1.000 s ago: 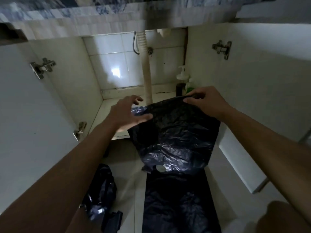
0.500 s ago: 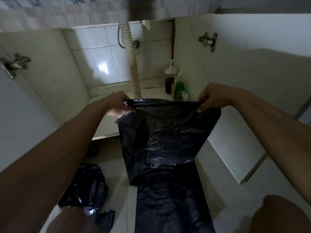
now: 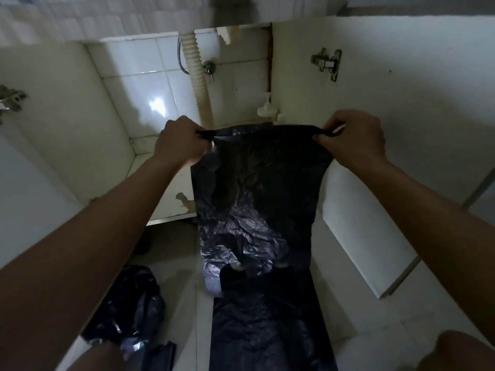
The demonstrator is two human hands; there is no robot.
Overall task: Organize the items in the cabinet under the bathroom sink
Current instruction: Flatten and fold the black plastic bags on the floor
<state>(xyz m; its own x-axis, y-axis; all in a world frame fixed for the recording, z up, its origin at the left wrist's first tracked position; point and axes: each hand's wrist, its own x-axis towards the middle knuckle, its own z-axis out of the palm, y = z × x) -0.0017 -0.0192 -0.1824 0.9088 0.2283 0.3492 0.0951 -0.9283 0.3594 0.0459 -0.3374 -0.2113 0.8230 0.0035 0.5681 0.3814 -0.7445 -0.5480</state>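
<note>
Now both hands — left hand [image 3: 180, 141], right hand [image 3: 351, 139] — pinch black bag [image 3: 257, 188].

The black plastic bag [image 3: 262, 178] hangs between my left hand [image 3: 182, 141] and right hand [image 3: 351, 137], in front of the white cabinet [image 3: 166, 188]. Behind it stands a ribbed white drain hose [image 3: 197, 76], with a white pump bottle [image 3: 267, 108] to its right. A crumpled black bag [image 3: 134, 303] lies on the floor, lower left.

Dim, flat indoor light overall, with one bright glare spot on the glossy back tiles [image 3: 158, 107] and a paler sheen on the crinkled black bag [image 3: 241, 228], the rest of it near featureless black. Wide-angle bend at the edges (cabinet walls [image 3: 67, 116] lean outward). Top strip and left hinge [image 3: 10, 101] are smeared, and the lower corners are dark.
</note>
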